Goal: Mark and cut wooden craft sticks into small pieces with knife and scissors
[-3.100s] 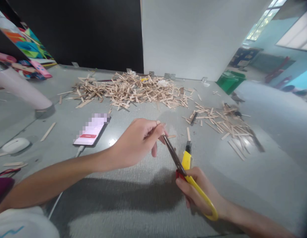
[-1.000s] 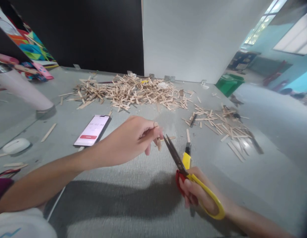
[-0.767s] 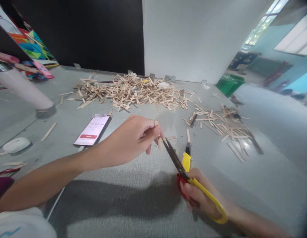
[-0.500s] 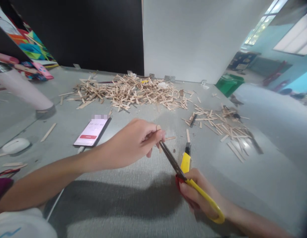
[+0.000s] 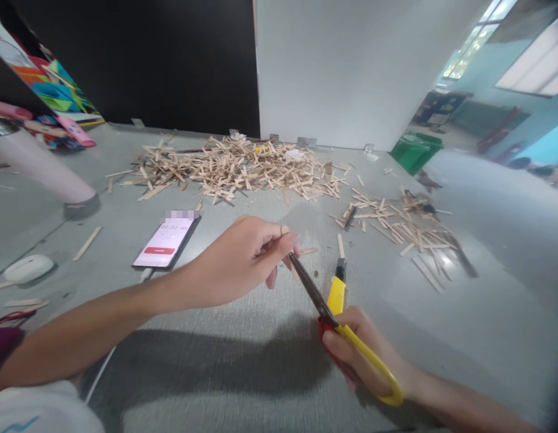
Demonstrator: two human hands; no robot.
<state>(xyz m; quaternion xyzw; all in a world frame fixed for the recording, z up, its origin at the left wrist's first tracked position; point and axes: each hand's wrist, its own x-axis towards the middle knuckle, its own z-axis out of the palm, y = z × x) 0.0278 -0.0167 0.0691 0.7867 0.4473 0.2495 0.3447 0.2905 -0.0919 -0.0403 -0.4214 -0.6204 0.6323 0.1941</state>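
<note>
My left hand (image 5: 243,258) hovers over the grey table (image 5: 243,373) and pinches a small wooden stick (image 5: 284,231) between thumb and fingers. My right hand (image 5: 360,355) grips scissors (image 5: 337,325) with yellow and red handles. The dark blades are closed, and their tips meet the stick just under my left fingertips. A yellow utility knife (image 5: 337,288) lies on the table right behind the scissors.
A big heap of cut wooden sticks (image 5: 234,168) lies at the back, a smaller heap (image 5: 396,222) to the right. A phone (image 5: 167,242) with a lit screen lies left of my hand. A pink cylinder (image 5: 39,168), a white mouse (image 5: 27,268) and a green bin (image 5: 416,150) stand around.
The scissor blades were apart beside the stick a second ago; they have now closed on it. My left hand has barely moved.
</note>
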